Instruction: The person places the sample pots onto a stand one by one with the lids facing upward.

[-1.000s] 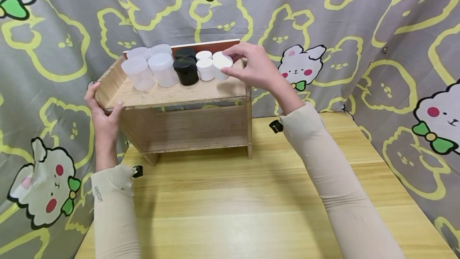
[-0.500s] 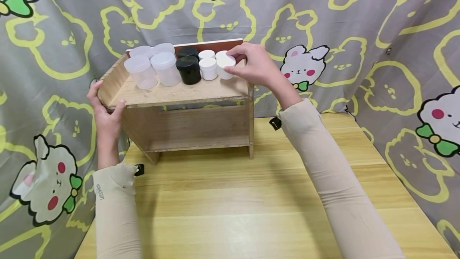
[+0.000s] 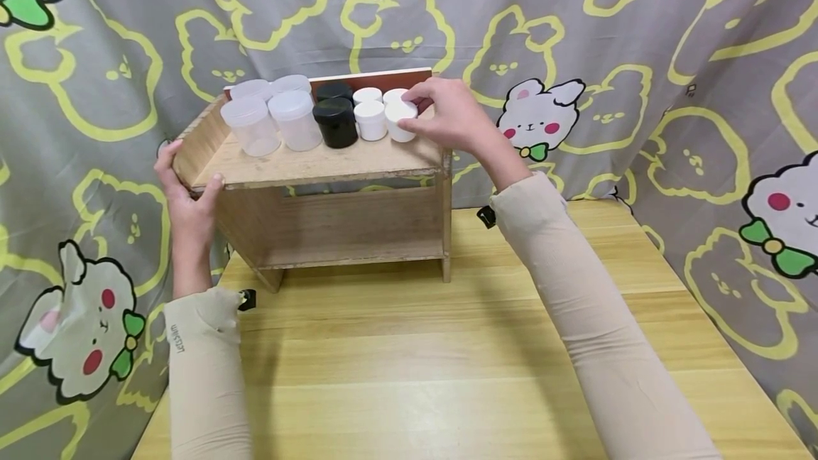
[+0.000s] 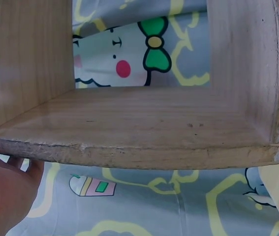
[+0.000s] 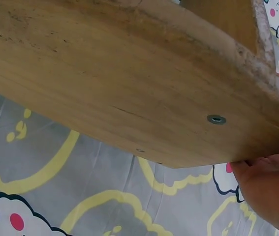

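A small wooden shelf [image 3: 307, 167] stands on the table, bearing two rows of lidded jars. My left hand [image 3: 192, 215] grips the upper left corner of its top board, thumb on the front edge. At the right end of the front row, my right hand [image 3: 455, 118] pinches a white jar [image 3: 401, 132] between thumb and fingers. Beside that jar stand another white jar [image 3: 371, 123], a black jar [image 3: 336, 126] and frosted translucent jars [image 3: 297, 126]. Matching jars sit behind, partly hidden. The right wrist view shows wood and part of the right hand [image 5: 269, 187], but no jar.
The wooden table [image 3: 383, 375] reaches forward of the shelf. A patterned curtain [image 3: 543, 34] hangs close behind and on both sides. The shelf has an open lower compartment [image 3: 358, 226]. A reddish-brown back board [image 3: 390, 81] rises behind the jars.
The white jar in my right hand has shifted slightly forward, and the white jar behind it has come into sight. My left hand keeps its grip on the shelf corner.
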Tool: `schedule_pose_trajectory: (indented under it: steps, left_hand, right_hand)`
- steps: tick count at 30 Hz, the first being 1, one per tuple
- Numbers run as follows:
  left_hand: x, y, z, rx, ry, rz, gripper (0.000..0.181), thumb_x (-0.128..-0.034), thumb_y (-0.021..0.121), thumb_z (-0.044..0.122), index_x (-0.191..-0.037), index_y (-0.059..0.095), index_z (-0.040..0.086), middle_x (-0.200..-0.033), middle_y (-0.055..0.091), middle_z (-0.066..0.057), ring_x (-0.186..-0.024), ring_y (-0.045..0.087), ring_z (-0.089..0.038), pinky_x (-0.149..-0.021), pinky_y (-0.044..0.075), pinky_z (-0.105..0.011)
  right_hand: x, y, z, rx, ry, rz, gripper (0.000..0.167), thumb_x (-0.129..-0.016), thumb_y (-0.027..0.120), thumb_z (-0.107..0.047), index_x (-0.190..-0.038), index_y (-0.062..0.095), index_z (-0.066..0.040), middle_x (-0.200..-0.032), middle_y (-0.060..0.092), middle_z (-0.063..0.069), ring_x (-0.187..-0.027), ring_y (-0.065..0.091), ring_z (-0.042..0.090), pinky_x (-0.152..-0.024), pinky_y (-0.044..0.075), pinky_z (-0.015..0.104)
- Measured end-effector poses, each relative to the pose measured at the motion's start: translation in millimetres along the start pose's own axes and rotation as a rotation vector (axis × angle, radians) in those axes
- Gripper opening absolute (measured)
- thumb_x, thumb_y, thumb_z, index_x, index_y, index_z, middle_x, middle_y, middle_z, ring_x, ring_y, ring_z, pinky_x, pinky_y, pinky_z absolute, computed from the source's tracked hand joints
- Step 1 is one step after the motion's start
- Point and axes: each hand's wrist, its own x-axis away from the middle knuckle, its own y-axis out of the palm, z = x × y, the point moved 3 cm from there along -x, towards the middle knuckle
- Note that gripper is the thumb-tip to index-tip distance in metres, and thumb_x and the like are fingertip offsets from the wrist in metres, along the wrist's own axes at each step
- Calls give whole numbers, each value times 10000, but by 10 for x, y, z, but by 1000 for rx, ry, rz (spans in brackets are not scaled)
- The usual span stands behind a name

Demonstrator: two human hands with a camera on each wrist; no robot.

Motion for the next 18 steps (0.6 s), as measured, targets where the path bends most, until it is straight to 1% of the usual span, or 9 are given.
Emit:
schedule_pose_trajectory:
  steps: [5, 9, 15, 18]
  left_hand:
    - [-8, -1, -1, 29, 10, 10, 718, -833, 685, 86, -1487, 414, 211, -1578, 349, -5, -1351, 388, -207, -1085, 281, -283]
    - [9, 0, 19, 37, 8, 14, 719, -833, 682, 72, -1486, 418, 217, -1566, 368, -10, -1342, 395, -212, -1078, 285, -284]
    - [11, 2, 22, 11, -1, 4, 715, -846, 683, 101, -1492, 408, 236, -1555, 379, -3, -1326, 403, -213, -1070, 288, -294]
    - [1, -3, 13, 3, -5, 1, 716, -849, 683, 111, -1496, 406, 245, -1557, 375, -4, -1327, 401, -212, -1069, 287, -299]
  right_hand:
    - [-21, 23, -16, 23, 10, -31, 484, -937, 749, -284, -1346, 673, -37, -1231, 719, 113, -1139, 642, 215, -1057, 451, 367]
    - [-27, 42, -36, 44, 20, -38, 480, -960, 718, -295, -1360, 662, -35, -1252, 713, 112, -1161, 638, 222, -1068, 446, 370]
    - [-24, 57, -38, 63, 62, -39, 478, -981, 686, -320, -1372, 655, -47, -1287, 700, 107, -1197, 629, 225, -1086, 436, 377]
    - [-26, 66, -31, 56, 67, -35, 485, -984, 684, -323, -1384, 649, -50, -1299, 699, 104, -1201, 634, 221, -1091, 434, 376]
